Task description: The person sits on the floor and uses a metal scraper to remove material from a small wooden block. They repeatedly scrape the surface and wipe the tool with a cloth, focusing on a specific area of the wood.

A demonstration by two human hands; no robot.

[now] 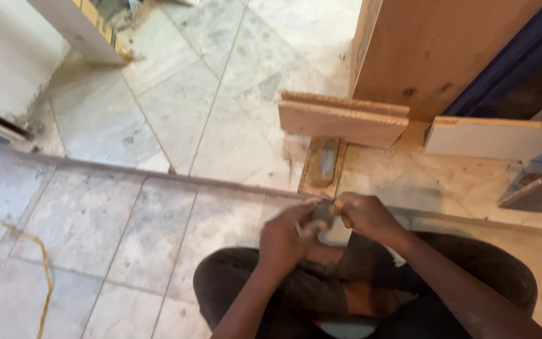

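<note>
Both hands on 1 small grey object (323, 213), held btwn them above the knees: left hand (290, 235) and right hand (365, 215) pinched shut on it, fingers blurry tho. 3 wood boards ahead: short plank (340, 119), big plywood panel (434, 50), white-faced board (497, 137). 1 yellow cord (39, 263) on marble floor (95, 220), far left.

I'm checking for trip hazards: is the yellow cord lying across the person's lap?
No, the yellow cord trails over the floor tiles at the far left, well apart from the lap and both hands.
</note>
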